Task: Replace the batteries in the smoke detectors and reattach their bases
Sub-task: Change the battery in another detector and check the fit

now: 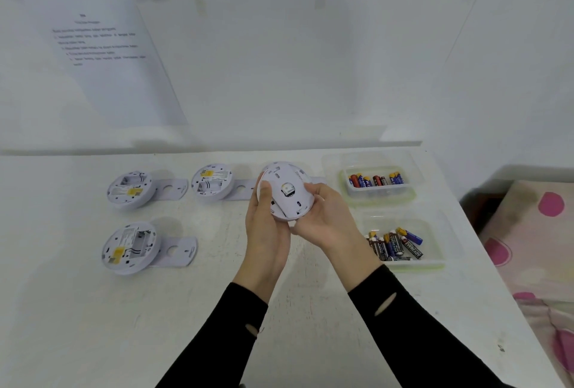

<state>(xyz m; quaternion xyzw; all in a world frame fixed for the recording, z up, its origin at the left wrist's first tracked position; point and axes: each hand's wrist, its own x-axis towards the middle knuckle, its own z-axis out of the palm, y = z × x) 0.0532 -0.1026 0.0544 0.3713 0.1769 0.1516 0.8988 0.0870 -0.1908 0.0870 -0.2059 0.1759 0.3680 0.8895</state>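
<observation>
White table (93, 325) by a white wall, one smoke detector (287, 192) in hand.
Both the left grip (264, 232) and the right grip (326, 220) curl round it above the table's middle; three open detectors (130, 189) lie left beside their bases (171, 189); two tubs (377, 193) at right hold batteries (394, 244).

Bare table (217, 310) lies near and centre. Three open detectors (130, 190) crowd the left; two battery tubs (377, 193) block the right.

Bright, even, washed-out light; soft shadows fall right of the smoke detectors (130, 190). Wide-angle bending at the edges; the upper-left printed sheet (102, 46) is blurred.
</observation>
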